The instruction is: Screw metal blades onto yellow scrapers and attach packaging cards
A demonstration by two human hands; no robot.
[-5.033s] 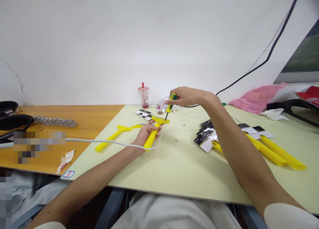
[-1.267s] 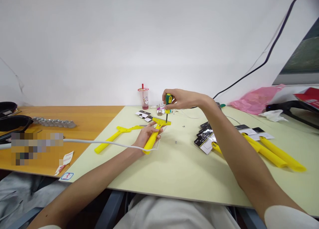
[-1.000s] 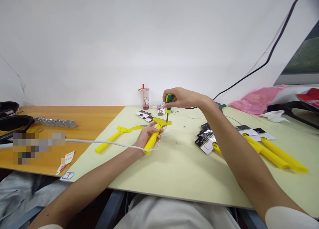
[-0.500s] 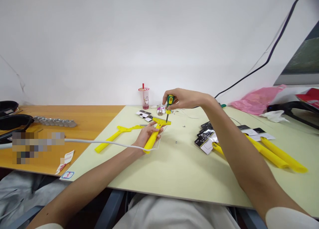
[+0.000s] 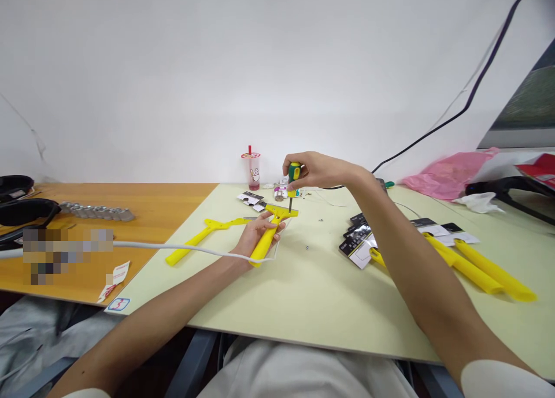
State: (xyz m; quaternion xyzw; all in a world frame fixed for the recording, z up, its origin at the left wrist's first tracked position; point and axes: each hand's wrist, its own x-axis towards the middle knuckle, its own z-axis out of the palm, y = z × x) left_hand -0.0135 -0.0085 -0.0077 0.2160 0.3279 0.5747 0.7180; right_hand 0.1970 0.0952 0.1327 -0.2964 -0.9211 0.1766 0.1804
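My left hand [image 5: 255,236] is closed around the handle of a yellow scraper [image 5: 265,245], its wide head turned up and away from me. Above it, my right hand [image 5: 310,170] grips the green and yellow handle of a screwdriver [image 5: 294,173]. The screwdriver's shaft points down, and its tip meets the right part of the scraper head; whether a screw sits under it is too small to tell. To the left lies a second yellow scraper [image 5: 191,245] with its head piece angled. Two tiny metal bits, one of them a small screw or nut [image 5: 307,248], rest right of my left hand.
Several yellow scrapers [image 5: 494,268] with black and white cards [image 5: 359,248] lie on the right. A lidded drink cup [image 5: 254,173] stands by the wall. A white cable [image 5: 195,248] crosses in front from the left. A pink plastic bag [image 5: 446,173] sits at the far right.
The screwdriver handle has turned a little and stands slightly more upright, with my right hand shifted barely left. My left hand and the scraper stay in place.
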